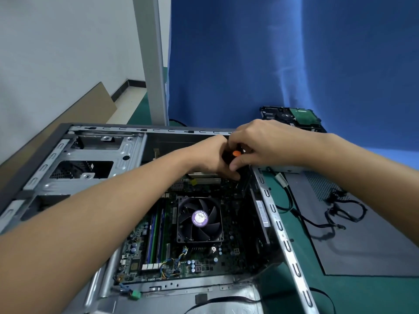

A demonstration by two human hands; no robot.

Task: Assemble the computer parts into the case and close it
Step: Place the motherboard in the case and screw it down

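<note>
while arms reach forward, both hands (240,152) clasp orange-tipped tool (236,153).

Blue backdrop (283,60), white wall (56,41), perhaps cardboard (86,107) leaning.

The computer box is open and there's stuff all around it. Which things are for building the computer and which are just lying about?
For the job:
- open case
- motherboard with its fan
- orange-and-black tool, held by left hand and right hand
- hard drive
- loose cables
- grey side panel

Just lying about:
- cardboard sheet
- blue cloth
- white post
</note>
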